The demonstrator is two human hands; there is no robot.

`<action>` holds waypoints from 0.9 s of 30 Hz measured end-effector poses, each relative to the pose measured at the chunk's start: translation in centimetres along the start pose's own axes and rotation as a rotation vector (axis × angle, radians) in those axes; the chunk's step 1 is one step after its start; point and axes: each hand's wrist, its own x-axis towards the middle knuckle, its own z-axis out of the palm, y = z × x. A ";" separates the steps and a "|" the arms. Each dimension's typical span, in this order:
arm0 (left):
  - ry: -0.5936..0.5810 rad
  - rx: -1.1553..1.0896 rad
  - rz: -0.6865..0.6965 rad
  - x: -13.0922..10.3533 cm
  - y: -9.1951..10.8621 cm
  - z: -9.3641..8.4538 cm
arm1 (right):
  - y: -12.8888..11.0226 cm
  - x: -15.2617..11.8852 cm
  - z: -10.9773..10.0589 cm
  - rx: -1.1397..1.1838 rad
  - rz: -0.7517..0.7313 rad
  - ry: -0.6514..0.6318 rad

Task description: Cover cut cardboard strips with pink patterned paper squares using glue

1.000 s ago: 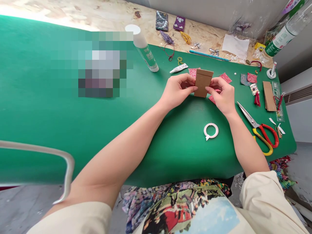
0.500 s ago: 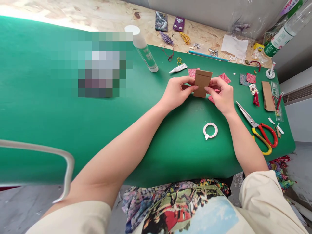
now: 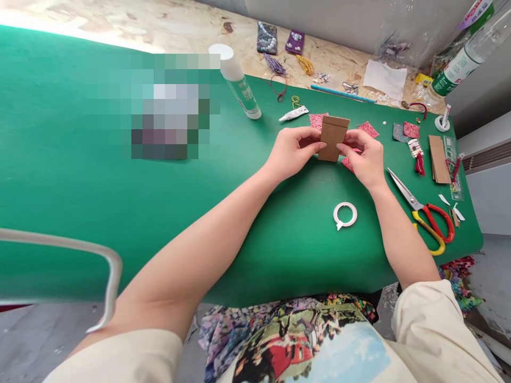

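Observation:
Between my two hands a small brown piece of cardboard [image 3: 334, 139] is held upright above the green mat, with a crease or strip line near its top. My left hand [image 3: 293, 150] pinches its left edge, thumb in front and fingers behind. On the right edge my right hand [image 3: 365, 158] grips it the same way. Red patterned fabric pieces [image 3: 368, 129] lie behind and beside the cardboard, partly hidden by it and my hands. Nearer to me, a roll of white tape [image 3: 345, 215] lies flat on the mat.
Scissors [image 3: 415, 205] with red and yellow handles lie right of my right forearm. Cardboard strips [image 3: 439, 159] and a clear ruler [image 3: 459, 181] sit at the right edge. A white-capped glue stick [image 3: 241, 88] and a small tube [image 3: 294, 114] lie further back. A bottle [image 3: 455, 72] stands at back right.
Both hands keep their hold on the cardboard, which looks slightly tilted compared with before. The whole view has shifted a little; nothing was let go.

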 end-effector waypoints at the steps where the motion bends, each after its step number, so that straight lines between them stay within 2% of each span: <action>1: 0.000 -0.013 0.005 0.0 0.0 0.0 | 0.0 0.0 0.0 0.018 0.011 0.000; 8: 0.011 -0.061 -0.033 -0.1 0.2 0.0 | 0.0 0.0 -0.1 0.009 0.014 -0.009; 17: 0.010 -0.113 -0.101 -0.2 0.5 -0.2 | 0.2 -0.1 -0.1 0.006 0.012 -0.091; 21: 0.050 -0.165 -0.113 -0.3 0.5 -0.2 | 1.4 0.7 -0.5 0.064 -0.014 -0.079; 23: 0.081 -0.177 -0.128 -0.3 0.5 -0.3 | 2.6 1.7 -2.4 0.027 -0.049 -0.006; 24: 0.094 -0.180 -0.137 -0.3 0.5 -0.3 | 3.3 2.2 -4.0 -0.018 -0.078 0.069; 27: 0.112 -0.172 -0.151 -0.2 0.3 -0.6 | 5.2 3.4 -10.7 -0.232 -0.165 0.330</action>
